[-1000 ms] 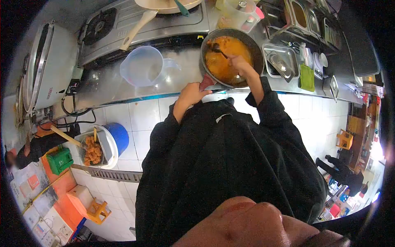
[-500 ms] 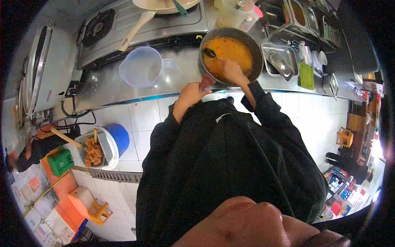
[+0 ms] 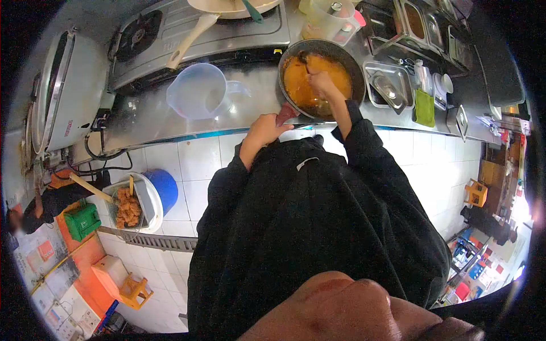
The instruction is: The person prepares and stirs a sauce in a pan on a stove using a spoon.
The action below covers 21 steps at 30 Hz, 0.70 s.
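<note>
Pan: dark speckled pan (image 3: 357, 85) on counter (image 3: 259, 108), right at front edge; orange liquid (image 3: 336, 73) inside
Left hand: left hand (image 3: 263, 131) closed round dark red handle (image 3: 288, 112) at pan's near left side
Right hand: right hand (image 3: 322, 84) over the liquid, fingers closed on dark utensil (image 3: 303, 58), its far end in pan near the back rim; grip detail partly hidden
Hands: apart from each other
Clear jug: translucent jug (image 3: 197, 91) on counter, left of pan, near front edge, handle toward pan
Behind pan: second jug (image 3: 326, 21), close to rim
Right of pan: metal tray (image 3: 389, 85), just beside; green cloth (image 3: 424, 107) at front edge
Stove: cream pan (image 3: 226, 5) on stove (image 3: 170, 42), green utensil (image 3: 252, 11) over its rim
</note>
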Each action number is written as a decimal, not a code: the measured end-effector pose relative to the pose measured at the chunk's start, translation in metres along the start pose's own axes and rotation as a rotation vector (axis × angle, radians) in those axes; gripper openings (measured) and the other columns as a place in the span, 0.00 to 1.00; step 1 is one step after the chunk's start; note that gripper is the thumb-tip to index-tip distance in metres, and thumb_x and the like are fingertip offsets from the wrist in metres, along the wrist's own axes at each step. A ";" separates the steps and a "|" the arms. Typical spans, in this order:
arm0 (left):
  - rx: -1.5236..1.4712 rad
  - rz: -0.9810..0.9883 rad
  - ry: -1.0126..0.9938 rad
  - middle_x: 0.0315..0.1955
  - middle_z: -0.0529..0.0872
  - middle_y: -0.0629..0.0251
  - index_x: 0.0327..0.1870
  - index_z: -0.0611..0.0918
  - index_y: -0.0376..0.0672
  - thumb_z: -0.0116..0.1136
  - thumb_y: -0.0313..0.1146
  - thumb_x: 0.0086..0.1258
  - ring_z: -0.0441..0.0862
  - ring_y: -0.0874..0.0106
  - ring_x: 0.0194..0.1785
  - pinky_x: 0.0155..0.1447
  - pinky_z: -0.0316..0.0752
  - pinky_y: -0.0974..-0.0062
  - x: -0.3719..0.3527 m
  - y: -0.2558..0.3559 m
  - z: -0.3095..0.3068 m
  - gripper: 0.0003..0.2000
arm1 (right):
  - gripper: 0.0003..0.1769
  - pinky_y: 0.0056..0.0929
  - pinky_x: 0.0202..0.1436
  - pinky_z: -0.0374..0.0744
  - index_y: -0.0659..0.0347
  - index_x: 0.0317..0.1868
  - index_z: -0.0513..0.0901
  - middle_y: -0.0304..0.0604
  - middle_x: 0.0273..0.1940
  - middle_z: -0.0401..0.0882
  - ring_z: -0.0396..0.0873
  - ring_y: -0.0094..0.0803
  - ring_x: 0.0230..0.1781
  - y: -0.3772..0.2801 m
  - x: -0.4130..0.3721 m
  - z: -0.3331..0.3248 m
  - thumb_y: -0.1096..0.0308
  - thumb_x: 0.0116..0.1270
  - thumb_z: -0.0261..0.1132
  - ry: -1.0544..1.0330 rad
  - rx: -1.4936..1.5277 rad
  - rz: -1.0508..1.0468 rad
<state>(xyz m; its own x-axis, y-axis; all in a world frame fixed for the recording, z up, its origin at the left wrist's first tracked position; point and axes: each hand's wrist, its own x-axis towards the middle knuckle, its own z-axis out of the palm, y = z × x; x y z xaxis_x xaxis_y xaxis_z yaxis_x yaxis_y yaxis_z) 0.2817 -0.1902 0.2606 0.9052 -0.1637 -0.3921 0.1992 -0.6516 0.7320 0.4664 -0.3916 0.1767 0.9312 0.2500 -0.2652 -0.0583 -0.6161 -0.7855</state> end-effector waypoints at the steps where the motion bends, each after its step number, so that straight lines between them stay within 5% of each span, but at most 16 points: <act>1: -0.002 0.055 0.041 0.11 0.76 0.60 0.29 0.79 0.36 0.63 0.50 0.59 0.75 0.66 0.13 0.22 0.70 0.68 0.000 0.000 0.001 0.22 | 0.18 0.29 0.15 0.68 0.59 0.55 0.77 0.41 0.25 0.77 0.69 0.29 0.14 -0.007 -0.004 0.009 0.65 0.67 0.54 -0.008 0.340 0.158; 2: -0.003 0.054 0.039 0.11 0.76 0.60 0.29 0.79 0.36 0.63 0.50 0.59 0.75 0.66 0.13 0.22 0.70 0.68 0.000 0.001 0.000 0.22 | 0.18 0.29 0.15 0.68 0.59 0.55 0.77 0.41 0.25 0.77 0.69 0.29 0.14 -0.012 -0.007 0.008 0.65 0.67 0.54 -0.009 0.340 0.160; 4: 0.006 -0.106 -0.082 0.31 0.83 0.46 0.37 0.81 0.35 0.64 0.54 0.55 0.81 0.51 0.39 0.43 0.74 0.61 -0.001 0.009 -0.007 0.25 | 0.19 0.25 0.14 0.64 0.51 0.57 0.76 0.32 0.28 0.74 0.65 0.23 0.14 -0.051 -0.039 -0.004 0.68 0.68 0.51 -0.202 0.545 0.398; 8: -0.024 -0.093 -0.090 0.30 0.83 0.47 0.36 0.81 0.36 0.64 0.53 0.55 0.81 0.51 0.39 0.43 0.74 0.61 -0.006 0.018 -0.012 0.24 | 0.20 0.31 0.20 0.72 0.53 0.59 0.75 0.42 0.27 0.79 0.72 0.33 0.16 -0.055 -0.070 0.009 0.69 0.66 0.52 -0.164 0.286 0.147; 10: -0.021 -0.074 -0.058 0.28 0.83 0.48 0.34 0.81 0.37 0.64 0.52 0.55 0.82 0.52 0.37 0.42 0.74 0.61 -0.004 0.014 -0.009 0.23 | 0.15 0.42 0.39 0.78 0.55 0.47 0.82 0.56 0.39 0.82 0.82 0.51 0.34 -0.064 -0.085 0.007 0.60 0.65 0.55 -0.077 -0.326 -0.130; 14: -0.007 -0.071 -0.070 0.23 0.82 0.51 0.33 0.80 0.36 0.64 0.52 0.56 0.82 0.55 0.31 0.38 0.74 0.62 -0.003 0.012 -0.008 0.23 | 0.16 0.45 0.43 0.77 0.55 0.46 0.82 0.62 0.44 0.78 0.80 0.56 0.42 -0.029 -0.087 0.000 0.58 0.64 0.55 -0.152 -0.570 -0.040; 17: -0.050 -0.082 -0.080 0.18 0.80 0.55 0.31 0.78 0.35 0.64 0.51 0.56 0.81 0.60 0.21 0.32 0.74 0.64 -0.007 0.020 -0.014 0.23 | 0.17 0.43 0.30 0.77 0.55 0.50 0.81 0.56 0.35 0.82 0.81 0.49 0.30 -0.014 -0.066 -0.025 0.58 0.65 0.56 -0.113 -0.233 -0.281; 19: -0.061 -0.090 -0.092 0.14 0.79 0.57 0.29 0.78 0.35 0.64 0.51 0.57 0.79 0.63 0.16 0.29 0.74 0.66 -0.006 0.021 -0.017 0.22 | 0.18 0.32 0.18 0.69 0.53 0.54 0.78 0.41 0.24 0.76 0.72 0.34 0.18 -0.036 -0.060 -0.040 0.58 0.66 0.56 -0.394 0.711 0.489; 20: -0.062 -0.091 -0.088 0.14 0.79 0.57 0.29 0.78 0.35 0.64 0.51 0.57 0.79 0.63 0.16 0.29 0.74 0.66 -0.006 0.021 -0.017 0.22 | 0.18 0.21 0.15 0.57 0.48 0.56 0.76 0.29 0.21 0.64 0.58 0.23 0.15 -0.055 -0.065 -0.037 0.58 0.67 0.55 -0.364 0.762 0.550; 21: -0.071 -0.100 -0.093 0.14 0.79 0.57 0.28 0.78 0.35 0.64 0.51 0.57 0.79 0.63 0.15 0.28 0.74 0.67 -0.006 0.020 -0.016 0.22 | 0.18 0.21 0.15 0.57 0.48 0.56 0.76 0.29 0.21 0.64 0.58 0.23 0.15 -0.059 -0.064 -0.030 0.58 0.67 0.55 -0.369 0.761 0.547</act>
<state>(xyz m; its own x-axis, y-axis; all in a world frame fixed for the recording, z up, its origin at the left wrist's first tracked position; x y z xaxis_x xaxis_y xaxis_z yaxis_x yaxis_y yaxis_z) 0.2867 -0.1901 0.2865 0.8415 -0.1703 -0.5127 0.3160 -0.6145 0.7228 0.4207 -0.3938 0.2564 0.5453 0.3707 -0.7518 -0.7791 -0.1068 -0.6178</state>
